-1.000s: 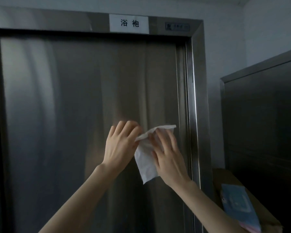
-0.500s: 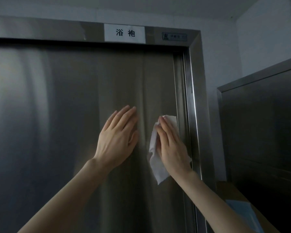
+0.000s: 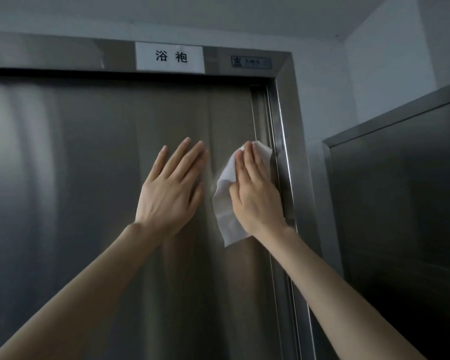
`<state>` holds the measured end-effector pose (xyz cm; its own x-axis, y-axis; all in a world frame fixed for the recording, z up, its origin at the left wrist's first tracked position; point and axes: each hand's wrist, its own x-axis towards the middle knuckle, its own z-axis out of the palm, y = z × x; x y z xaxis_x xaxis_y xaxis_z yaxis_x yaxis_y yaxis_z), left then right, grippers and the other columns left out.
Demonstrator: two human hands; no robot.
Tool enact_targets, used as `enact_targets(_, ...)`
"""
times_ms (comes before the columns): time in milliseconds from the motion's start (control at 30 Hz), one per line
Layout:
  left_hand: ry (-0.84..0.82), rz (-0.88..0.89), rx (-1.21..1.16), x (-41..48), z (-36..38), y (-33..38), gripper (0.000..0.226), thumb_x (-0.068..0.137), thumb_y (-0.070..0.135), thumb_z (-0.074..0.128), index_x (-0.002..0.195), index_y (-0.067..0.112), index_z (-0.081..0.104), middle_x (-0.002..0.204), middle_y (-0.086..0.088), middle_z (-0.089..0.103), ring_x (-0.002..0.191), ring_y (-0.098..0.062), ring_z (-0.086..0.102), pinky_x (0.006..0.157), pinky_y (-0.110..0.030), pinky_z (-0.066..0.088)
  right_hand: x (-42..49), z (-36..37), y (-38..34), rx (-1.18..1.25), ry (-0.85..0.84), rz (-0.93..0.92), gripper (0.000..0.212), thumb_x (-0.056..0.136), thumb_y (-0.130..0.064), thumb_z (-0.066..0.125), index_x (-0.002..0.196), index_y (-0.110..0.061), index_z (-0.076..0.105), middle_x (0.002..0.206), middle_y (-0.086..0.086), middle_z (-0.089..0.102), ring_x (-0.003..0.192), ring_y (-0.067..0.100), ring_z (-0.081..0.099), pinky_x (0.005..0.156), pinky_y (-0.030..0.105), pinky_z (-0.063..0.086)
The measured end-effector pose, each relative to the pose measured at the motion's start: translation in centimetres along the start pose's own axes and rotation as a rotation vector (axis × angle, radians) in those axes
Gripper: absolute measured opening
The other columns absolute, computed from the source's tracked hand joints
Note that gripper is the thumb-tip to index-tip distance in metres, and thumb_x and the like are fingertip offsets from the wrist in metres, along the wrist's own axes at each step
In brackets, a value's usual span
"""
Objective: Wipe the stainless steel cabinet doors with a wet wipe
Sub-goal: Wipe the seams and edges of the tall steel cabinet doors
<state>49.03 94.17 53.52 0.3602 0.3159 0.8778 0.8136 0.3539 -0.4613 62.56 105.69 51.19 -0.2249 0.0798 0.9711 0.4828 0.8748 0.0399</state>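
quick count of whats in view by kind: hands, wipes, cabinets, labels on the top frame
hands: 2, left hand and right hand
wet wipe: 1
cabinets: 2, front cabinet and dark cabinet to its right
labels: 2, white label and small plate
total: 7

Left grip [image 3: 170,188] lay flat on cabinet door [image 3: 76,203], fingers straight. Right grip [image 3: 257,193], at its 3 o'clock, pressed wet wipe [image 3: 225,209] to door beside frame [image 3: 291,141]. White label [image 3: 170,57] at 12 o'clock, darker cabinet [image 3: 400,203] at 3 o'clock.
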Motion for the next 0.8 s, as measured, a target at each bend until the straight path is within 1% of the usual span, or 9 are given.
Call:
enact_targets(100, 0.03, -0.002, -0.027, -0.2, -0.1, 0.1, 0.052, 0.099, 0.028, 0.031, 0.144, 0.005, 0.044, 0.154, -0.006, 0.038, 0.146, -0.023, 0.027, 0.121, -0.043, 0.016, 0.6, -1.1, -0.2, 0.323, 0.041, 0.062, 0.057, 0.095, -0.03, 0.017, 0.144, -0.003, 0.028, 0.155, 0.008, 0.017, 0.143, 0.01, 0.004, 0.118, 0.027, 0.009)
enact_targets(167, 0.051, -0.008, -0.043, -0.2, -0.2, 0.3, 0.051, 0.1, 0.026, 0.032, 0.142, 0.003, 0.047, 0.152, -0.007, 0.04, 0.145, -0.024, 0.029, 0.12, -0.043, 0.019, 0.7, -1.1, -0.6, 0.424, 0.124, 0.135, 0.056, 0.097, -0.037, 0.019, 0.141, -0.007, 0.037, 0.153, 0.005, 0.026, 0.142, 0.01, 0.015, 0.115, 0.023, 0.015)
enact_targets(233, 0.061, -0.008, -0.04, -0.2, -0.2, 0.3, 0.05, 0.1, 0.025, 0.031, 0.141, 0.002, 0.048, 0.152, -0.008, 0.04, 0.144, -0.025, 0.03, 0.119, -0.044, 0.021, 0.9, -0.6, -1.1, 0.33, 0.187, 0.138, 0.052, 0.099, -0.038, 0.03, 0.14, -0.007, 0.04, 0.151, 0.008, 0.03, 0.142, 0.016, 0.02, 0.114, 0.028, 0.021)
enact_targets(333, 0.069, 0.001, -0.012, -0.3, -0.1, 0.3, 0.049, 0.099, 0.022, 0.032, 0.141, 0.001, 0.048, 0.151, -0.009, 0.04, 0.143, -0.025, 0.031, 0.119, -0.045, 0.023, 0.2, 1.2, -1.4, 0.096, 0.238, 0.064, 0.05, 0.097, -0.021, 0.048, 0.14, 0.003, 0.037, 0.149, 0.018, 0.031, 0.14, 0.029, 0.026, 0.113, 0.04, 0.03)
enact_targets(400, 0.072, 0.001, 0.005, -0.4, 0.0, 0.3, 0.049, 0.098, 0.021, 0.036, 0.141, 0.001, 0.047, 0.151, -0.009, 0.04, 0.143, -0.025, 0.031, 0.119, -0.045, 0.023, -0.7, 2.0, -1.0, 0.066, 0.273, 0.065, 0.047, 0.095, -0.012, 0.047, 0.137, 0.006, 0.039, 0.146, 0.022, 0.034, 0.137, 0.033, 0.031, 0.107, 0.046, 0.037)
enact_targets(500, 0.037, 0.009, 0.034, -0.4, 0.1, 0.3, 0.053, 0.096, 0.025, 0.037, 0.144, 0.002, 0.043, 0.154, -0.009, 0.036, 0.145, -0.025, 0.027, 0.12, -0.045, 0.02, -1.5, 2.4, -0.1, 0.029, 0.268, 0.058, 0.048, 0.093, -0.01, 0.041, 0.137, 0.008, 0.038, 0.145, 0.023, 0.035, 0.135, 0.036, 0.034, 0.1, 0.048, 0.045)
enact_targets(600, -0.001, 0.034, 0.069, -0.1, 0.2, 0.0, 0.06, 0.095, 0.033, 0.034, 0.148, 0.003, 0.036, 0.157, -0.009, 0.029, 0.147, -0.024, 0.022, 0.121, -0.044, 0.016, 0.6, 1.8, 0.5, 0.004, 0.23, 0.019, 0.049, 0.096, -0.014, 0.036, 0.138, 0.009, 0.032, 0.147, 0.026, 0.03, 0.137, 0.037, 0.029, 0.104, 0.048, 0.04)
enact_targets(733, -0.014, -0.004, 0.094, 2.3, 0.3, -0.9, 0.065, 0.095, 0.039, 0.032, 0.151, 0.005, 0.028, 0.159, -0.011, 0.022, 0.149, -0.023, 0.015, 0.122, -0.044, 0.012, 4.3, 1.2, 1.1, -0.033, 0.185, -0.012, 0.054, 0.1, -0.026, 0.02, 0.143, 0.006, 0.02, 0.153, 0.022, 0.017, 0.143, 0.031, 0.013, 0.117, 0.043, 0.02)
enact_targets(800, -0.034, -0.026, 0.113, 3.5, 0.2, -1.3, 0.068, 0.096, 0.042, 0.028, 0.153, 0.006, 0.023, 0.16, -0.012, 0.018, 0.149, -0.022, 0.011, 0.122, -0.044, 0.009, 3.8, 1.4, 1.2, 0.017, 0.203, -0.017, 0.053, 0.101, -0.025, 0.023, 0.143, 0.006, 0.02, 0.153, 0.021, 0.016, 0.143, 0.03, 0.012, 0.118, 0.04, 0.016)
